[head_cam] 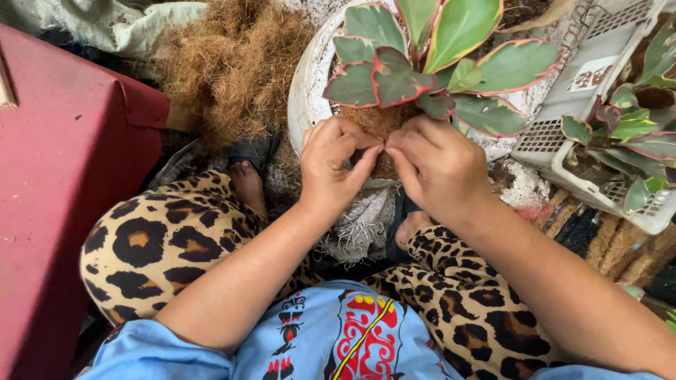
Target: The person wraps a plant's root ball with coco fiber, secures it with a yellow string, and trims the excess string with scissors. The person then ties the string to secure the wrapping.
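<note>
A white round pot stands between my knees, holding a plant with broad green leaves edged in pink. Brown coconut fibre fills the pot around the stem. My left hand and my right hand meet over the pot's near rim, fingertips touching. Both pinch a small tuft of the brown fibre at the plant's base. The near rim of the pot is hidden behind my hands.
A heap of loose brown coconut fibre lies at the upper left. A red surface runs along the left side. A white plastic basket with similar pink-edged plants sits at the right. My legs in leopard-print trousers frame the pot.
</note>
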`<state>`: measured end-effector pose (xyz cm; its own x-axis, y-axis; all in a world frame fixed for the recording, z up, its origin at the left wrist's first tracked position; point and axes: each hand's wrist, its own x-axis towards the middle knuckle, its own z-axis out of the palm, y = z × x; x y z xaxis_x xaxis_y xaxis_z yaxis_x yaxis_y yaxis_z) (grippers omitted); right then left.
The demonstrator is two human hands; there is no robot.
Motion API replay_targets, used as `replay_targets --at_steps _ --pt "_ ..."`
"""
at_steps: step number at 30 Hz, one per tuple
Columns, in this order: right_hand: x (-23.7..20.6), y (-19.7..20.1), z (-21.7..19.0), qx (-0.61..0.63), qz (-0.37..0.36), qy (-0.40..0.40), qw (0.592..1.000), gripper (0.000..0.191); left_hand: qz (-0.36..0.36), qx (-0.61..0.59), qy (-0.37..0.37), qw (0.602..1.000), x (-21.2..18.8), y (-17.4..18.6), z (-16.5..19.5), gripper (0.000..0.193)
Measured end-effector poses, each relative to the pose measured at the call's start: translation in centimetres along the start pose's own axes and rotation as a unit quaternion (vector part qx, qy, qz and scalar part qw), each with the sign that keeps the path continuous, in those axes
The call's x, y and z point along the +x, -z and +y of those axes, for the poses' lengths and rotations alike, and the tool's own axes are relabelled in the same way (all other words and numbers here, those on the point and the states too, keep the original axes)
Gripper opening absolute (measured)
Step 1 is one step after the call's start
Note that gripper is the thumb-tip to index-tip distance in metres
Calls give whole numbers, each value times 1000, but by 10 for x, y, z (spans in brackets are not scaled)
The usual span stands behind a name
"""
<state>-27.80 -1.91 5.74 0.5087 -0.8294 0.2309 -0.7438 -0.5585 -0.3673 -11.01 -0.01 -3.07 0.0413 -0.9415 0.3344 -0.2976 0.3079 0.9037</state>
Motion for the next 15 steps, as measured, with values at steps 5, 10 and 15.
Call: replay_targets --at_steps 5,10,15 --pt "0 0 0 27 -17 -30 999 10 -2 -15 -18 1000 -3 -1 -2 13" --pt "3 3 -5 -13 -31 -54 998 8 -6 -27 19 999 -4 -1 3 13" --pt "3 5 -7 -32 -36 -56 997 8 -7 -8 -9 1000 -3 0 6 13"
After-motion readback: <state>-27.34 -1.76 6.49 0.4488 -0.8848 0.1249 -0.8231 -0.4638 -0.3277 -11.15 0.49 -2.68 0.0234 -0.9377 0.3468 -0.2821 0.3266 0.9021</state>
